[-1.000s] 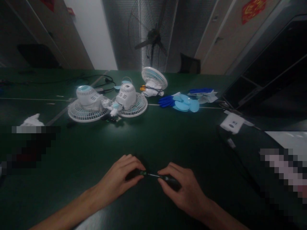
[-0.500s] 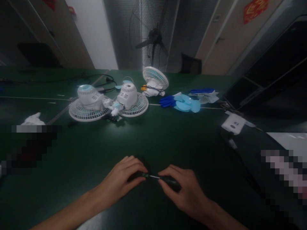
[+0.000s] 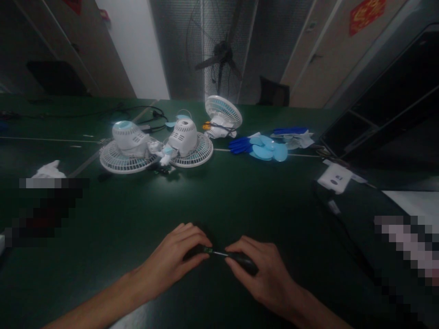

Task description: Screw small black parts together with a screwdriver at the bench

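Observation:
Low over the table's near part, my right hand (image 3: 262,265) wraps round the dark handle of a screwdriver (image 3: 245,262). Its thin metal shaft points left, toward my other hand. My left hand (image 3: 187,251) is closed in a pinch on a small dark piece with green on it (image 3: 207,250), at the far end of the shaft. Fingers cover much of that piece, and its kind cannot be made out. The two hands are a short gap apart, bridged by the shaft.
Beyond my hands on the green table (image 3: 206,201) lie white fans (image 3: 128,146), (image 3: 185,139) and another fan (image 3: 222,116). Light-blue fan blades (image 3: 269,148) and blue gloves (image 3: 240,145) are to their right. A white box (image 3: 335,178) with a cable stands farther right.
The view has shifted very slightly. Both hands keep the same grip and nearly the same place, with the screwdriver still between them.

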Demonstrator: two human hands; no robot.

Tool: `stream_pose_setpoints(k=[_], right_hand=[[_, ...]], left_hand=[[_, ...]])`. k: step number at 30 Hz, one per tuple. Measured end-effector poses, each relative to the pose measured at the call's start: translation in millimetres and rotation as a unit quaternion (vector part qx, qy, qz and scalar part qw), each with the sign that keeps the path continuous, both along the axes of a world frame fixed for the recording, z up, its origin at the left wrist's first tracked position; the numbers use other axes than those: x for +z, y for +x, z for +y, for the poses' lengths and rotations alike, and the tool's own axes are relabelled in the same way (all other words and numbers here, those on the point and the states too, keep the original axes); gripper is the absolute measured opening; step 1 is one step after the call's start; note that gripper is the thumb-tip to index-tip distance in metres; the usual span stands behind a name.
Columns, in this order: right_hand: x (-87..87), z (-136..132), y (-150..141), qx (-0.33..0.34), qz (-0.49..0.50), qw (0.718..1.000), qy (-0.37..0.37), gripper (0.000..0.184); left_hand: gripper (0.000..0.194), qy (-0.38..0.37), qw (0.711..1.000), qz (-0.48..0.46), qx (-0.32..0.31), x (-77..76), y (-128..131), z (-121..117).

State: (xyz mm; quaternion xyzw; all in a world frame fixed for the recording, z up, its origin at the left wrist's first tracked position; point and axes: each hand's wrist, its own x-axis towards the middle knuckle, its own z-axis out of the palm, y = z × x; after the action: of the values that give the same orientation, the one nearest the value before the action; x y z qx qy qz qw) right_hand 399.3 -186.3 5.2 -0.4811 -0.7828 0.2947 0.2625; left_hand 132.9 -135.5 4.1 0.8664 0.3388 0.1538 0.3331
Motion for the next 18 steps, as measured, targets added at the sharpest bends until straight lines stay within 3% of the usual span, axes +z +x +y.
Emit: stream_pose_setpoints(k=[5,10,18], right_hand=[[-0.9,4,-7,0.02,0.017,1.0,-0.002,0.014],[1.7,4,-2,-0.036,0.067,0.997,0.025,0.01],[1.4,3,5,-0.042,0.065,0.997,0.009,0.011]], left_hand=[[0.012,-0.003,1.0,0.007,-0.004,-1.6,1,1],[0.014,-0.01,1.0,-0.006,-0.006,0.1,0,1],[0.029,-0.051,0.998,-0.028,-0.036,8.4,-12,0]])
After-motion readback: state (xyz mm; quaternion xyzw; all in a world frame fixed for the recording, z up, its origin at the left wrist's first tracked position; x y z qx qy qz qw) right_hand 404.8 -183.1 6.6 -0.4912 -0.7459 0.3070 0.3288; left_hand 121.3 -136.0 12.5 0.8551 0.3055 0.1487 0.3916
